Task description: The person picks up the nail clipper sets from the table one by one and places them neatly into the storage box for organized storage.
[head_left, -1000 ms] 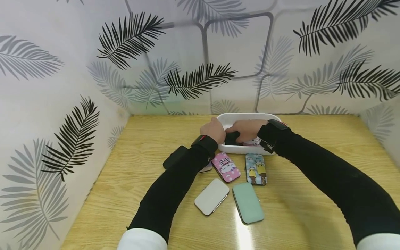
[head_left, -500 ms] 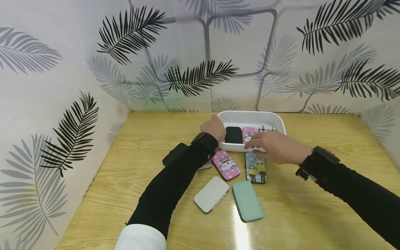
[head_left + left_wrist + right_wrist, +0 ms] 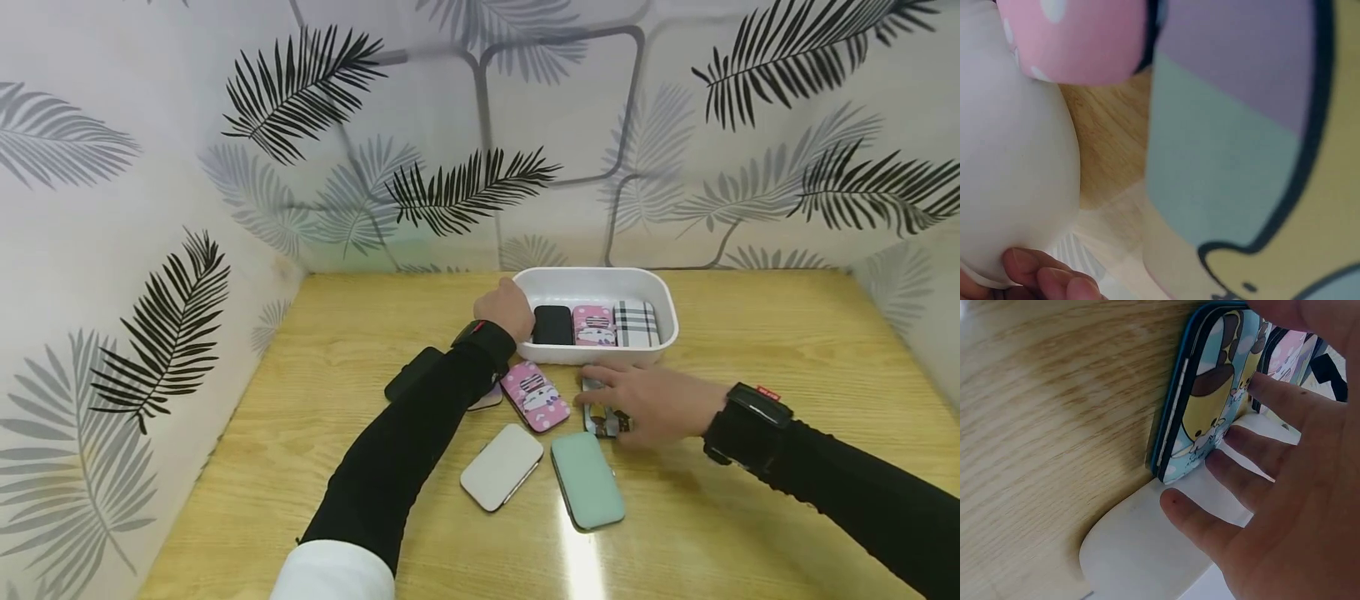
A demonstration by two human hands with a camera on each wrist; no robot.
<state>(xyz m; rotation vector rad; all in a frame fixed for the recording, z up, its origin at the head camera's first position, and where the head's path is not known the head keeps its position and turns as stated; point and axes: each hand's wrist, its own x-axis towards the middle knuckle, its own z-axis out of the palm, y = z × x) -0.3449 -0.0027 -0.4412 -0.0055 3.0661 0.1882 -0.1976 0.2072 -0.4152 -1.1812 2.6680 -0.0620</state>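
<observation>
At the left end of a white oval container (image 3: pixel 592 356), my left hand (image 3: pixel 504 310) grips the rim; its fingertips (image 3: pixel 1054 275) curl against the white wall in the left wrist view. Inside stand a black case (image 3: pixel 552 325), a pink bunny case (image 3: pixel 594 325) and a plaid case (image 3: pixel 636 323), side by side. My right hand (image 3: pixel 660 404) is over a blue case with giraffes (image 3: pixel 1210 406), just in front of the container. The fingers are spread and nearly straight, close to the case's top or touching it. It lies flat on the table, partly hidden by the hand.
A second pink case (image 3: pixel 536 397), a cream case (image 3: pixel 502 467) and a mint case (image 3: pixel 588 481) lie on the wooden table (image 3: pixel 360 317). Left of them, another black case (image 3: pixel 411 375) and a pastel case (image 3: pixel 1229 150) are partly beneath my left forearm. A patterned wall stands behind.
My right hand has left the black case inside the container, passed over the front rim and come down at the giraffe case. My left hand has stayed on the container's left end.
</observation>
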